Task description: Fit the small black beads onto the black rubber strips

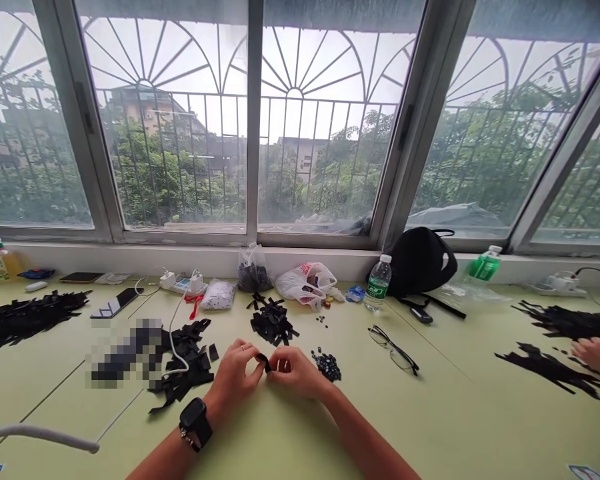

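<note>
Between my two hands is a short black strip (264, 361), curved into a bend, pinched at either end. My left hand (236, 368), with a black watch (196, 420) on its wrist, grips one side with thumb and fingers closed. From the other side my right hand (294, 371) pinches it too. Just beyond my hands lies a pile of black strips (273, 321). Beside my right hand sits a heap of small dark shiny pieces (327, 366). More loose black strips (193, 360) spread out left of my left hand.
A white cable (172, 333) runs down from a power strip (183, 284). Eyeglasses (394, 350) lie to the right, with a water bottle (379, 283) and black bag (414, 261) behind. Another person's hand (597, 357) is near black strips (550, 367) at far right.
</note>
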`<state>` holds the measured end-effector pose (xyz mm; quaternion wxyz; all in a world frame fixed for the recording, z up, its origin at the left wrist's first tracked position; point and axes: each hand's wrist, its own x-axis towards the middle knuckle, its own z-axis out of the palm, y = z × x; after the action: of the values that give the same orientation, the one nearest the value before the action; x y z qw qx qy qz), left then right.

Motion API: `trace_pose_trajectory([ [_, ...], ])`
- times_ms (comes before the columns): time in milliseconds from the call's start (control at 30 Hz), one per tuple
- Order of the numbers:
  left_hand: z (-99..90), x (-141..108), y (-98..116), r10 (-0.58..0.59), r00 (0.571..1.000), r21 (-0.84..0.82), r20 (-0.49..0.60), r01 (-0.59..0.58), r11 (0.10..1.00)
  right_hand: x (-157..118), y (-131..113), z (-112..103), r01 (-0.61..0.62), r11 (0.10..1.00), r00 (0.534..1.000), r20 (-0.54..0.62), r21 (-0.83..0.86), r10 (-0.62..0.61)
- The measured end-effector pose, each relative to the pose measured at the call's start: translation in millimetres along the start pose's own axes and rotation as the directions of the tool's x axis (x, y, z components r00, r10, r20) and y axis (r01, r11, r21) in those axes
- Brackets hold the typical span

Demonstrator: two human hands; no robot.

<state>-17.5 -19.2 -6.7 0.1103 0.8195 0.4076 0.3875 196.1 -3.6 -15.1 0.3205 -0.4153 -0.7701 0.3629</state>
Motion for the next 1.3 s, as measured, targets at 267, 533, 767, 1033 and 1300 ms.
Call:
trace_pose_trajectory([
  [267, -3.1, 2, 1, -0.064, 0.973, -0.122, -0.220, 0.038, 0.992, 4, -2, 2, -0.071, 0.967, 0.995, -0.048, 0.244, 0.085],
  [533, 2.6, 2, 0, -0.035, 0.998, -0.172, -0.060, 0.024, 0.985, 5, -5, 3, -0.039, 0.933, 0.995, -0.072, 0.356, 0.070],
  [767, 4.2, 4, -2, -0.076, 0.996, -0.183, -0.053, 0.065, 0.981, 5, -7, 10, 0.049, 0.919, 0.994, -0.109, 0.391, -0.006],
  [1033, 7.0, 3, -3, -0.127, 0.988, -0.067, -0.086, 0.122, 0.990, 19, 7, -13, 0.014, 0.997, 0.936, -0.349, -0.081, -0.042],
  [1300, -22.3, -7, -8, -0.028, 0.999, 0.253, -0.036, 0.036, 0.967, 1, 4, -4, 0.084, 0.929, 0.941, -0.279, -0.361, -0.193],
])
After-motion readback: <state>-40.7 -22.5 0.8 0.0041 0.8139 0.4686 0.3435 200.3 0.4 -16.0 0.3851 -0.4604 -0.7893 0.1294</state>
